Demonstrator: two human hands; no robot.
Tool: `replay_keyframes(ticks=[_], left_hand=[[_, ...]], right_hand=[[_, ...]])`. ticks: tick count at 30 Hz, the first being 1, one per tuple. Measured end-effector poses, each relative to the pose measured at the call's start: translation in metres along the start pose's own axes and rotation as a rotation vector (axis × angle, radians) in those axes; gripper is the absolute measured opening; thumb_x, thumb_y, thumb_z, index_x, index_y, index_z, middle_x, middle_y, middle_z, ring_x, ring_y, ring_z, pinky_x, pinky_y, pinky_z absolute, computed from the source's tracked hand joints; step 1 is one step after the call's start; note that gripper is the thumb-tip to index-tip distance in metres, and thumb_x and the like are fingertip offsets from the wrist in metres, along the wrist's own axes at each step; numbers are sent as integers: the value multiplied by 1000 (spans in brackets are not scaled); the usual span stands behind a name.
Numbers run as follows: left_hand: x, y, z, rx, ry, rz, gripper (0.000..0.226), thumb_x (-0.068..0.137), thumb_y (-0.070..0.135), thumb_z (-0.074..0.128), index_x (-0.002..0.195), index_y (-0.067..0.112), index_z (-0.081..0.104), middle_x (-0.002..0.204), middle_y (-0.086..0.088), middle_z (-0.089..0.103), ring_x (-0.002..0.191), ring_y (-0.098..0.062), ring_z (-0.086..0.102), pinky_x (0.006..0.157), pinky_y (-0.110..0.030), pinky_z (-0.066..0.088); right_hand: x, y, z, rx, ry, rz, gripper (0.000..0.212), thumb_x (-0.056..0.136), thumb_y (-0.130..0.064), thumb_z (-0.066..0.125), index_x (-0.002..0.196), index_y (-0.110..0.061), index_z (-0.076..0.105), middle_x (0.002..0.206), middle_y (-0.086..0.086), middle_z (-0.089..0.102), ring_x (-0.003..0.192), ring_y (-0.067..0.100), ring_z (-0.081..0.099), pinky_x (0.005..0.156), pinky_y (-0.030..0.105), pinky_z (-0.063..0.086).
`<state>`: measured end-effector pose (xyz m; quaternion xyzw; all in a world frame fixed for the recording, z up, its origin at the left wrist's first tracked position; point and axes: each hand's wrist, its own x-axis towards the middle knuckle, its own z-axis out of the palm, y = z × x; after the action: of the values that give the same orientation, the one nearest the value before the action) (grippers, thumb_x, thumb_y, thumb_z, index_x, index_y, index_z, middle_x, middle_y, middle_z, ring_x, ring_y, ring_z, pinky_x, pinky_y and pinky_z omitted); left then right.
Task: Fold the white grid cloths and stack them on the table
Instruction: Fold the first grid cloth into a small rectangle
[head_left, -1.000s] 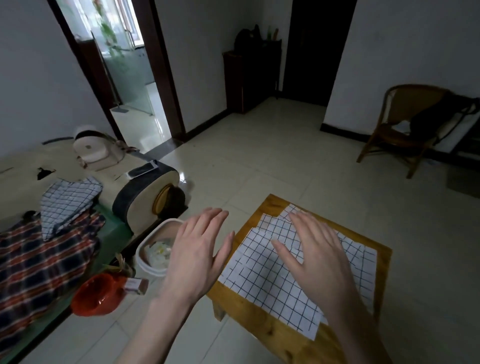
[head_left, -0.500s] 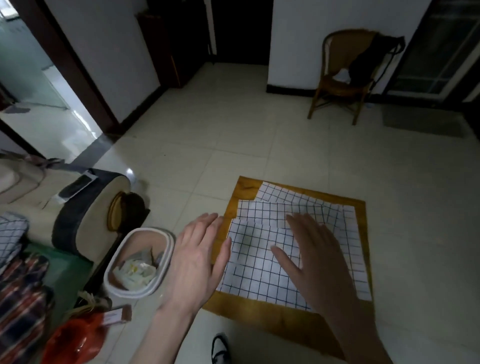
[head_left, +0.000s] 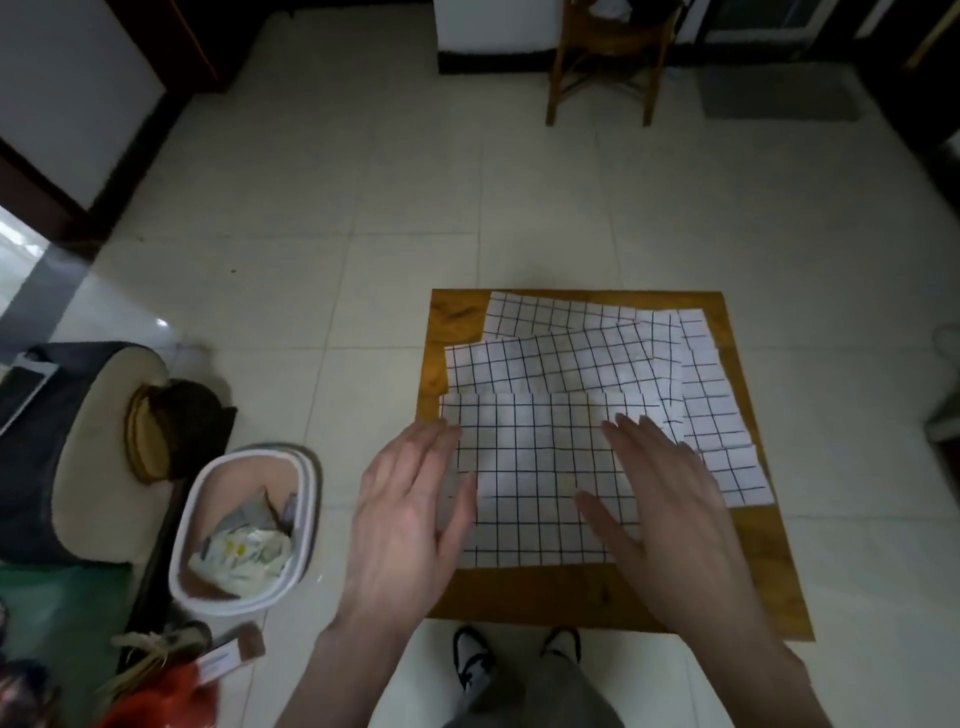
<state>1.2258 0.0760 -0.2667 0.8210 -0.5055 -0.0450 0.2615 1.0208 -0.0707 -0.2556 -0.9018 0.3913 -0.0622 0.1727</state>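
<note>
Several white grid cloths lie overlapped on a low wooden table (head_left: 566, 597). The top cloth (head_left: 535, 467) is a folded rectangle at the near left; others (head_left: 550, 358) fan out behind it and to the right (head_left: 727, 431). My left hand (head_left: 405, 525) is flat with straight fingers over the top cloth's left edge. My right hand (head_left: 670, 509) lies flat, fingers spread, on the top cloth's right part. Neither hand grips anything.
A white bin (head_left: 244, 530) with crumpled waste stands on the tiled floor left of the table. A sofa arm (head_left: 88, 447) is further left, red items (head_left: 171, 691) at the bottom left. A wooden chair (head_left: 602, 57) stands at the far wall. My feet (head_left: 514, 660) are at the table's near edge.
The view has tilted down and turned right, so the table now sits square in front. My left hand has moved right onto the cloth's left edge; my right hand stays flat on it.
</note>
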Motion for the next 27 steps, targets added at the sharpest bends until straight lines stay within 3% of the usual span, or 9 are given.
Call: replay_keyframes(ticks=[6, 9, 13, 16, 21, 27], left_hand=[[0, -28, 75, -34, -126, -93, 48, 106, 43, 46, 150, 24, 51, 151, 8, 51, 143, -10, 40, 119, -32, 32], [-2, -49, 115, -38, -166, -101, 51, 107, 48, 42, 152, 26, 48, 154, 6, 51, 145, -14, 41, 118, -41, 37], [-13, -68, 167, -42, -162, -114, 54, 106, 50, 39, 151, 21, 49, 153, -1, 54, 144, -20, 46, 114, -44, 40], [-25, -85, 220, -36, -172, -145, 56, 104, 50, 38, 151, 21, 47, 153, -3, 53, 146, -22, 44, 115, -47, 42], [-39, -99, 291, 38, -212, -127, 60, 103, 52, 37, 154, 21, 45, 157, -4, 51, 148, -23, 40, 117, -46, 33], [-31, -118, 357, 82, -269, -68, 61, 106, 48, 36, 159, 18, 36, 164, -7, 42, 154, -24, 32, 117, -55, 42]], right_hand=[[6, 38, 66, 11, -46, 45, 76, 100, -76, 22, 163, -35, 16, 166, -21, 10, 154, -5, -7, 123, 25, -13], [10, 56, 101, 18, -76, 54, 78, 99, -79, 17, 163, -35, 14, 168, -21, 7, 154, -4, -8, 125, 31, -7], [10, 75, 149, 20, -76, 43, 72, 102, -70, 34, 159, -25, 35, 164, -7, 34, 155, 9, 20, 124, 41, 15], [16, 91, 199, 30, -79, 27, 70, 103, -66, 36, 158, -22, 35, 163, -2, 37, 152, 14, 29, 119, 46, 29], [26, 114, 268, 5, -91, -20, 69, 106, -62, 30, 161, -20, 28, 168, -1, 28, 157, 15, 20, 123, 44, 20], [44, 145, 330, -55, -163, 9, 70, 106, -65, 18, 164, -25, 16, 172, -6, 11, 159, 10, 1, 127, 42, 12]])
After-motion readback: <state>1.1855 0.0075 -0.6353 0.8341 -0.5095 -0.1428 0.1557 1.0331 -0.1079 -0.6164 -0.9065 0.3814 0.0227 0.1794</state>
